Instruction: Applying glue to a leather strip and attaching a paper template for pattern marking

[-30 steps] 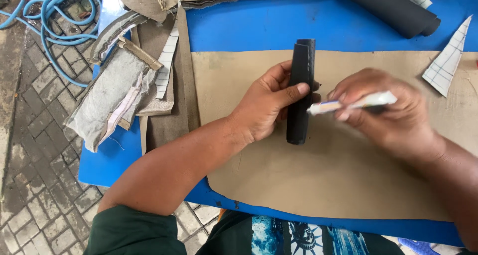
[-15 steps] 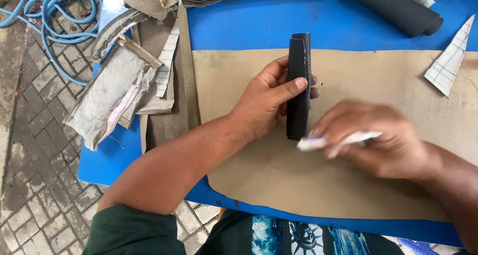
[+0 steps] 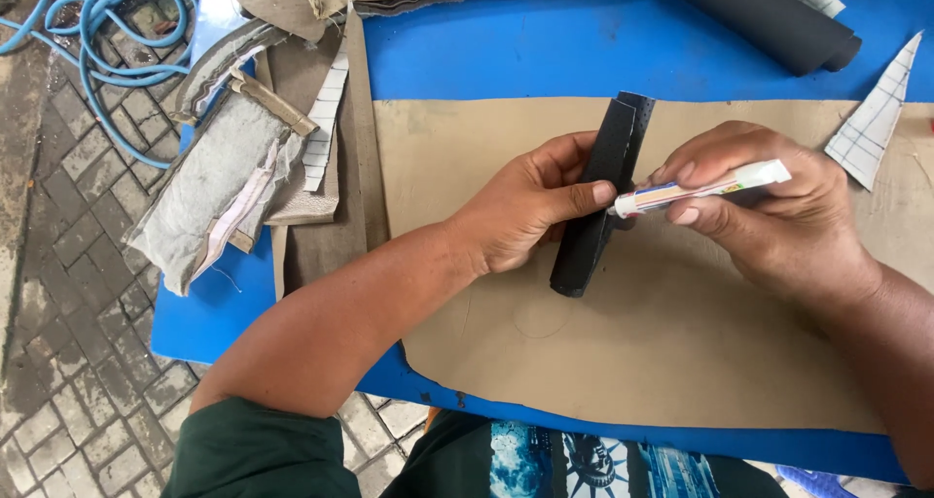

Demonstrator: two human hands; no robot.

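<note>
Look to the upper left of the frame and you see a coiled blue hose (image 3: 92, 31) lying on the grey paving bricks (image 3: 58, 294). Just right of it, a heap of worn grey and beige fabric pieces (image 3: 229, 182) hangs over the left edge of the blue table (image 3: 506, 55). At the top right lies a dark grey roll of sheet material (image 3: 769, 17), and below it, near the right edge, a white triangular scrap with grid lines (image 3: 876, 119).

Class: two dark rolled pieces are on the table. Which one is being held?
The slim black perforated strip, gripped by the left hand; the large black roll lies untouched at the back.
</note>
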